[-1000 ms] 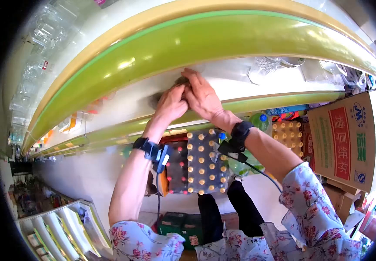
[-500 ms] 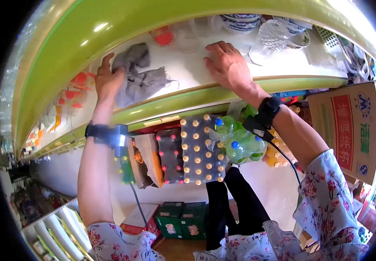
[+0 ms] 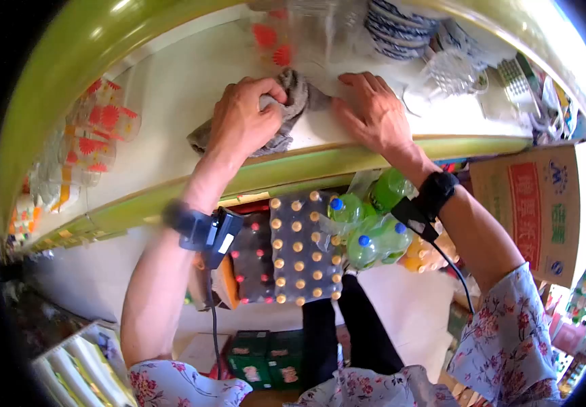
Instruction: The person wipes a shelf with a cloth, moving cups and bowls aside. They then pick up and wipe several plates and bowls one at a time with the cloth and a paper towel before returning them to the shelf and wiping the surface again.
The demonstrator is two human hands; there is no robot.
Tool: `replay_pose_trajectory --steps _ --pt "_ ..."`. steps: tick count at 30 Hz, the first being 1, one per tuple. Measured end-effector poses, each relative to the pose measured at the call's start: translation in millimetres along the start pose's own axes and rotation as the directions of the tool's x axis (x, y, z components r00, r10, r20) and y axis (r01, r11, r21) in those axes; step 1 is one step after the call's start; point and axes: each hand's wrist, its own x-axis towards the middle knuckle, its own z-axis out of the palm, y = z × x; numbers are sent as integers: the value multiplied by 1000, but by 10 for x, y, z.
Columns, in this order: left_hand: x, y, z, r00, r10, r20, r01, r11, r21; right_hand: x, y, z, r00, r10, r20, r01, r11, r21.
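Observation:
On the white shelf (image 3: 171, 81), my left hand (image 3: 249, 115) is closed round a crumpled grey cloth (image 3: 298, 102), its thumb and fingers curled into the folds. To its right, my right hand (image 3: 373, 112) rests on the shelf with fingers apart and nothing in it. A corner of the cloth reaches close to the right thumb. Behind the cloth stand clear glasses with red flower prints (image 3: 266, 41). Stacked blue-and-white bowls (image 3: 401, 30) and a cut glass (image 3: 450, 73) are at the back right.
More printed glasses (image 3: 106, 122) stand on the shelf's left part. A green shelf lip (image 3: 306, 161) runs along the front. Below it are packs of capped bottles (image 3: 306, 247), green bottles with blue caps (image 3: 367, 247) and a large carton (image 3: 530, 210) at the right.
My left hand has moved right and closed on the cloth, which is now bunched and shifted right. My right hand stays near the same place. The view has shifted slightly.

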Motion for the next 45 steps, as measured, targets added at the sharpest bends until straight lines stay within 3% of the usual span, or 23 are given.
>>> replay_pose_trajectory --steps 1,2,5,8,11,13,15,16,19,28,38,45 --pt "1 4 -58 999 -25 31 28 995 -95 -1 -1 -4 1000 -2 10 3 1000 -20" --pt "9 0 -126 982 -165 94 187 922 -339 5 -6 4 1000 -7 22 8 999 -38" --pt "202 -124 -30 899 -182 -398 26 930 -366 55 -74 5 999 -17 37 20 996 -87" --pt "652 -201 47 915 -92 -392 -4 971 -239 58 -67 39 999 -27 29 30 994 -104" --pt "873 -411 171 957 -93 -273 8 955 -296 64 -56 66 999 -44 5 44 991 -127" --pt "869 -349 99 963 -34 -268 -32 971 -237 63 -76 54 999 -38 5 38 991 -126" --pt "805 -303 48 943 78 -323 -109 991 -79 73 -92 54 999 -37 3 37 991 -130" --pt "747 -314 56 861 173 -478 -174 984 44 75 -89 54 999 -39 4 39 990 -137" --pt "499 -335 -180 908 54 -416 -101 990 -93 65 -79 48 999 -37 5 38 992 -123" --pt "377 -972 -920 855 -182 -485 178 983 -55 60 -69 29 1000 8 14 -7 997 -79" --pt "519 -1233 -1006 848 -253 -465 247 966 -75 53 -21 57 1000 -1 15 3 994 -110" --pt "329 -867 -770 822 -341 -456 303 940 -157 57 -63 28 1000 -19 20 21 993 -113"
